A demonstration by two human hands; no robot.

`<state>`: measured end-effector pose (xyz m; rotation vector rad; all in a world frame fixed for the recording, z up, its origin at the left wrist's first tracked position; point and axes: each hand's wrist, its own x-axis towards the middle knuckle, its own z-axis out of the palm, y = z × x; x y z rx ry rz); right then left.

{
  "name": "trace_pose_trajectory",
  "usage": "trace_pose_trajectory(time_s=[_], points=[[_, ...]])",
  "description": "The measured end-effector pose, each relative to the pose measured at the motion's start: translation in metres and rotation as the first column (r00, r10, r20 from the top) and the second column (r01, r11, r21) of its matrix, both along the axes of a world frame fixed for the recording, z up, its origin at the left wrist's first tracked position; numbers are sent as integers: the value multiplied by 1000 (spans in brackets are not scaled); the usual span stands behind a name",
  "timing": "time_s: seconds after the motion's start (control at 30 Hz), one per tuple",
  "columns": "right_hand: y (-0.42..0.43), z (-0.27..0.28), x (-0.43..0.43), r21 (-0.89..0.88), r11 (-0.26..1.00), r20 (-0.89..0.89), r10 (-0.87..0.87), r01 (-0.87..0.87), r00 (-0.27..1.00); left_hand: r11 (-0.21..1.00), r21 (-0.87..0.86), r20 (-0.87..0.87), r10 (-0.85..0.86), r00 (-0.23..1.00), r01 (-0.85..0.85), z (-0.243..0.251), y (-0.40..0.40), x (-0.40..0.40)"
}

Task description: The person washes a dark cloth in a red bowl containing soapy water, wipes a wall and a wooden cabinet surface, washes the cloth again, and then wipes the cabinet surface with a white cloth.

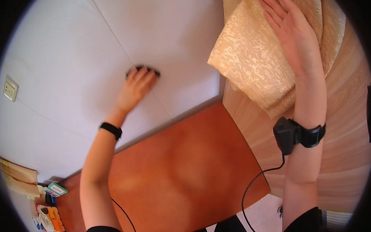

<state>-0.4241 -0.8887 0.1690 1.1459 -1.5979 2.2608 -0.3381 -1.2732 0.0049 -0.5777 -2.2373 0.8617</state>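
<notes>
My left hand (137, 87) rests on a small black object (145, 68) held against a pale wall (64, 59). Fingers cover most of that object, and blur keeps me from telling what it is. A black band (112, 131) circles my left wrist. At the upper right, my right hand (289, 29) is stretched out with its palm showing and nothing gripped. It lies over or against a patterned cream-gold curtain (247, 52); whether it presses on the fabric I cannot tell. My right forearm carries a strapped black device (285, 135) with a cable.
Below the wall stretches a reddish-brown tabletop (187, 171). A wall socket (10, 88) is at far left. An orange-and-white packet (52, 217) and a green box (57, 188) sit at the table's left end. Wood-grain panelling (341, 110) stands at right; a black cable (246, 190) hangs near the table's corner.
</notes>
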Motion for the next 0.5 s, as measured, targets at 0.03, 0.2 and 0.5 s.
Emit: trace_pose_trajectory(time_s=[0.03, 0.2, 0.5], points=[[-2, -7, -9, -8, 999, 33, -41, 42, 999, 999, 23, -69, 31, 997, -29, 31, 6, -1], [14, -15, -45, -380, 537, 68, 828, -753, 557, 959, 248, -330, -47, 943, 134, 55, 73, -81], [-39, -28, 48, 445, 880, -509, 97, 165, 855, 991, 100, 159, -109, 981, 94, -161, 121, -126]])
